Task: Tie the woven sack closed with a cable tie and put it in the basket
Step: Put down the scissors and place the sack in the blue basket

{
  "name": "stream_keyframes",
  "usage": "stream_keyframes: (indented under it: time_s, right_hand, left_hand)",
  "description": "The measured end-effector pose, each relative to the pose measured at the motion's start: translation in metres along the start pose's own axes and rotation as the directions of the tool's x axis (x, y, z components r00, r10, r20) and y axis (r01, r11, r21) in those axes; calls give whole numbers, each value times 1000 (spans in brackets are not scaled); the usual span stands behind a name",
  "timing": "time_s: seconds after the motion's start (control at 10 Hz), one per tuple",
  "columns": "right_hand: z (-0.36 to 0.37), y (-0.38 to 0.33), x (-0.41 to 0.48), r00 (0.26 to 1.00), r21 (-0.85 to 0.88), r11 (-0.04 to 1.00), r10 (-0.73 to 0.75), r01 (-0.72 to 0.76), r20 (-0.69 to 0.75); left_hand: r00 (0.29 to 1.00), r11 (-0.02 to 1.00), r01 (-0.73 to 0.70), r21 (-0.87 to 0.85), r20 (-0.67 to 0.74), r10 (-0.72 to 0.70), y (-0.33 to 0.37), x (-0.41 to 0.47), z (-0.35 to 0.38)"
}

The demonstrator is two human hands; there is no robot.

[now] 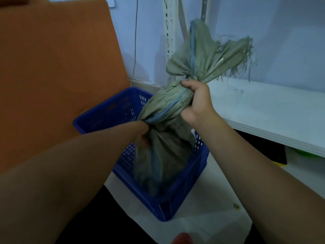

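Head | 1 sack [163, 155] in 1 basket [175, 208] | right hand [197, 101] clenches it | left hand [143, 132] seemingly too

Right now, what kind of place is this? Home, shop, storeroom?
Probably an indoor storeroom or back-room storage corner, though I can't be sure. Clues: a slotted metal upright against the wall, a white shelf board beside it, and a blue plastic basket on a pale tiled floor, the woven sack partly inside it.
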State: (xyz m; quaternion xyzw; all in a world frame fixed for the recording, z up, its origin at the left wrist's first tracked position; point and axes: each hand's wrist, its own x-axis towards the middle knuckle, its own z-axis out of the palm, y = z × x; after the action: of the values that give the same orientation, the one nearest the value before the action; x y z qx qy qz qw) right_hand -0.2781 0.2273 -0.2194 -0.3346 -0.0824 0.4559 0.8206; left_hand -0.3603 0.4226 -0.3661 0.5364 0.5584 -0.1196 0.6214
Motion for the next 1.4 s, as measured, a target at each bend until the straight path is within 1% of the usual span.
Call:
stream_keyframes:
  time_s: [0.1, 0.2, 0.3, 0.4, 0.5, 0.6, 0.7, 0.8, 0.9, 1.0, 1.1, 1.2, 1.3, 1.4]
  right_hand:
    - [1, -2, 0, 1000, 11, 1000, -19, 19, 6]
    - [-4, -5, 3, 998, -14, 1000, -16, 15, -62]
    - [-9, -10, 3, 984, -90, 996, -12, -4, -178]
    - [-22, -10, 3, 942, -202, 978, -10, -61, -334]
    - [-44, -6, 2, 866, -261, 950, 19, -171, -500]
    - [-49, -6, 4, 838, -271, 940, 28, -208, -545]
    - [-46, -7, 7, 865, -303, 933, 15, -193, -502]
    - [-39, -4, 6, 900, -331, 929, 5, -165, -435]
    - [-36, 0, 7, 919, -373, 915, -10, -151, -395]
    - [-34, 2, 8, 918, -451, 883, -63, -132, -391]
    - [-36, 0, 9, 904, -503, 853, -98, -139, -416]
    - [-52, -2, 18, 865, -646, 739, -184, -191, -466]
    - [-67, 1, 19, 862, -886, 412, -347, -214, -370]
    - [-64, 10, 8, 898, -977, 150, -392, -152, -200]
  left_hand:
    - [888, 906, -386, -176, -335, 314, 20, -38, -6]
    - [758, 805, -592, -47, -374, 535, 32, -35, -27]
    - [662, 749, -559, 356, -353, 662, 30, -74, -25]
    - [896, 652, -258, 713, -75, 437, 10, -92, -15]
    - [990, 398, 106, 911, -57, -132, -12, -98, -7]
    - [985, 266, 128, 956, -90, -148, -15, -99, -2]
    - [993, 307, 38, 951, -2, -116, -11, -94, 6]
    - [957, 290, 28, 956, 58, -284, -25, -82, 37]
    - [965, 250, -15, 968, 80, -250, -34, -72, 63]
    - [983, 172, -179, 969, 171, 61, -15, -69, 73]
    - [907, 131, -270, 954, 207, 366, 8, -84, 62]
    - [836, 124, -222, 967, 123, 535, 26, -102, 39]
    - [699, 375, -547, 749, 161, 697, 30, -102, 41]
    - [690, 637, -723, 267, 222, 689, 34, -121, 57]
